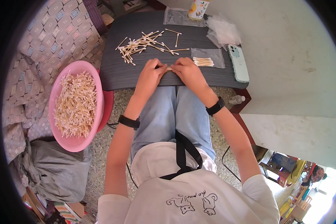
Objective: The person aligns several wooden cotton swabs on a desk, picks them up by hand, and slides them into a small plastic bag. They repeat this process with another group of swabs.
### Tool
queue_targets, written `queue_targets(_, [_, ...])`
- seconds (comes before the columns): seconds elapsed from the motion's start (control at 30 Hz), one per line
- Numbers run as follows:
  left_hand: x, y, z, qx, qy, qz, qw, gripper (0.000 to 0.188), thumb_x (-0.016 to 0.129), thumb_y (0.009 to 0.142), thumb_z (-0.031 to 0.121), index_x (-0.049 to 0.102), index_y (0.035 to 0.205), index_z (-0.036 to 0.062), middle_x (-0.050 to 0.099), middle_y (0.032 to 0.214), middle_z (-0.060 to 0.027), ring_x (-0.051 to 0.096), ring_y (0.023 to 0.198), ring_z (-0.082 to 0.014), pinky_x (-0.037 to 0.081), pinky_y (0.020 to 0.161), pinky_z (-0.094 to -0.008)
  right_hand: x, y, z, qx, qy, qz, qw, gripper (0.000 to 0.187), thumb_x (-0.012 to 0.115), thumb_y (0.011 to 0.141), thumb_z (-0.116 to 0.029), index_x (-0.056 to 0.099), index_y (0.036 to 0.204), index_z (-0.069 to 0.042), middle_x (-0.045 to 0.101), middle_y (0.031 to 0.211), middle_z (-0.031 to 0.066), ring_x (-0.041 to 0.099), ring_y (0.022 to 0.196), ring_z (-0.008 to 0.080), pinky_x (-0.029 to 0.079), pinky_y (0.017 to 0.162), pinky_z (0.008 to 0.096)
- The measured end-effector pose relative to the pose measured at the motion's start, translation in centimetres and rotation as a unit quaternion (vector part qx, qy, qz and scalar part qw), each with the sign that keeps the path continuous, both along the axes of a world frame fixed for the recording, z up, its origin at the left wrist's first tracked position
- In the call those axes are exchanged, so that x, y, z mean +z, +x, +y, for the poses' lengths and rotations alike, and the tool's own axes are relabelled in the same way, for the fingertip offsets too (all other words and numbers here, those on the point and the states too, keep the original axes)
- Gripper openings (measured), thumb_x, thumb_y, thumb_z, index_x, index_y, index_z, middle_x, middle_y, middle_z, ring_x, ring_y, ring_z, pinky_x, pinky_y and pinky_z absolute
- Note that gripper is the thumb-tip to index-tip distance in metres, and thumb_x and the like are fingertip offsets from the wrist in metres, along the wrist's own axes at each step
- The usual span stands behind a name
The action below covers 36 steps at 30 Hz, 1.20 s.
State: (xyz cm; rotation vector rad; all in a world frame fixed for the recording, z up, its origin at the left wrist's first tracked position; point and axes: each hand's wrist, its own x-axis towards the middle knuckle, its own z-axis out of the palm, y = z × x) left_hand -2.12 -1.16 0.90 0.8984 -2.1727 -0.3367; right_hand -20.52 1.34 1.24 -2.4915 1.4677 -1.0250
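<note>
Both hands meet at the near edge of a dark table [115, 76]. Between them shows a small bundle of cotton swabs [169, 69], lying crosswise, with its ends hidden by fingers. My left hand [153, 72] pinches the left end, and my right hand [187, 71] grips the right end. Just beyond my left hand lies a loose, scattered pile of cotton swabs [138, 46] with wooden sticks and white tips. Close to my right hand is a clear plastic bag [218, 56] with a row of cotton swabs [203, 62] in it.
A pink basin [53, 104] heaped with cotton swabs [76, 104] stands left of the table on something red. A pale green phone [239, 65] lies at the table's right edge. Clear bags [224, 30] and a patterned cup [198, 8] are at the back. A wall rises on the right.
</note>
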Motion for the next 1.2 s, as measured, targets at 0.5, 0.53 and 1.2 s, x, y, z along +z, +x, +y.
queue_targets(0.5, [-0.6, -0.3, -0.5, 0.007, -0.097, -0.114, 0.989, 0.011, 0.061, 0.082, 0.005, 0.054, 0.087, -0.0012, 0.050, 0.085, -0.0117, 0.052, 0.082, -0.0279, 0.046, 0.074, -0.0377, -0.4, 0.8, -0.2, -0.030, -0.099, 0.172, 0.980, 0.008, 0.059, 0.071, -0.005, 0.057, 0.078, -0.006, 0.055, 0.082, 0.0068, 0.057, 0.084, 0.0210, 0.050, 0.077, 0.0299])
queue_targets(0.53, [-0.7, -0.4, -0.6, 0.012, -0.115, -0.140, 0.983, 0.010, 0.059, 0.084, 0.006, 0.054, 0.088, -0.0008, 0.049, 0.087, -0.0119, 0.051, 0.083, -0.0276, 0.046, 0.075, -0.0369, -0.5, 0.7, -0.3, -0.036, -0.102, 0.186, 0.977, 0.008, 0.059, 0.071, -0.006, 0.057, 0.079, -0.006, 0.055, 0.082, 0.0069, 0.057, 0.085, 0.0210, 0.050, 0.077, 0.0298])
queue_targets(1.2, [5.9, 0.6, 4.2, -0.163, -0.009, -0.015, 0.987, 0.023, 0.065, 0.084, 0.010, 0.066, 0.106, 0.0034, 0.053, 0.076, -0.0097, 0.056, 0.066, -0.0241, 0.046, 0.058, -0.0347, 6.8, -3.4, 6.0, 0.059, 0.455, -0.356, 0.814, 0.020, 0.062, 0.093, -0.018, 0.070, 0.100, 0.000, 0.061, 0.071, 0.0001, 0.053, 0.064, 0.0061, 0.042, 0.059, 0.0212])
